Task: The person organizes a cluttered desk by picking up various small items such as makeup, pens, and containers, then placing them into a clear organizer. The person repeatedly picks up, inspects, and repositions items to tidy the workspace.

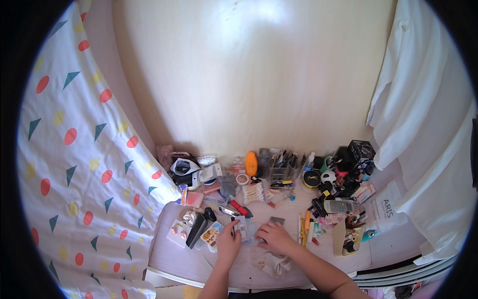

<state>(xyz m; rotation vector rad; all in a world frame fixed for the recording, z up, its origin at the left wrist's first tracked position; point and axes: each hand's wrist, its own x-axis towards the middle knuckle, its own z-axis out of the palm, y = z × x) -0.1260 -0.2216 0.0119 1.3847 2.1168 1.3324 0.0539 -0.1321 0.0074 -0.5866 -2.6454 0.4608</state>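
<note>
My left hand (229, 241) holds a small flat packet with printing (241, 228) near the front middle of the desk. To its right, my right hand (274, 236) lies low over the desk with bent fingers; what is under them is hidden. A small grey flat piece (277, 220) shows just beyond the right fingers. Crumpled whitish tissue or cloth (275, 264) lies below the right hand. Left of my left hand are a card with a cartoon picture (211, 234) and a long black case (196, 230).
Behind the hands stand a box of cotton swabs (253, 192), an orange bottle (251, 163) and a clear organizer (282, 173). To the right are an orange tube (307, 219), a remote control (338, 206) and a cream basket (338, 244). A patterned curtain (89, 209) hangs at left.
</note>
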